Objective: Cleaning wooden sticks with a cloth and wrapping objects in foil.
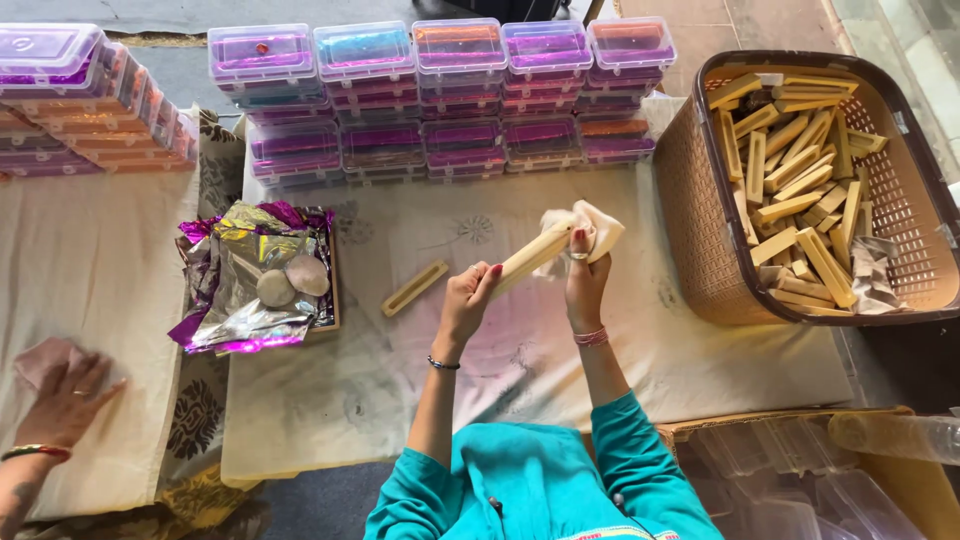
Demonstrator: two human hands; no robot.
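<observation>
1. Far left: another person's hand (62, 395), flat on a pinkish cloth (40, 357).
2. Tray of crumpled foil wrappers (250, 285) with two round discs, on the table (400, 400).
3. Slotted wooden piece (414, 288), loose on the table covering.
4. Left hand (466, 303), closed around the lower end of a wooden stick (525, 258) held above the table.
5. Right hand (585, 270), closed on a cream cloth (585, 228) pressed to the stick's upper end.
6. Stacked clear plastic boxes (440, 95) behind.
7. Brown basket (700, 200) of wooden sticks, right.

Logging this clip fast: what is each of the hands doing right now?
Left hand: closed on the lower end of a wooden stick.
Right hand: closed on a cream cloth pressed against the stick's upper end.
</observation>
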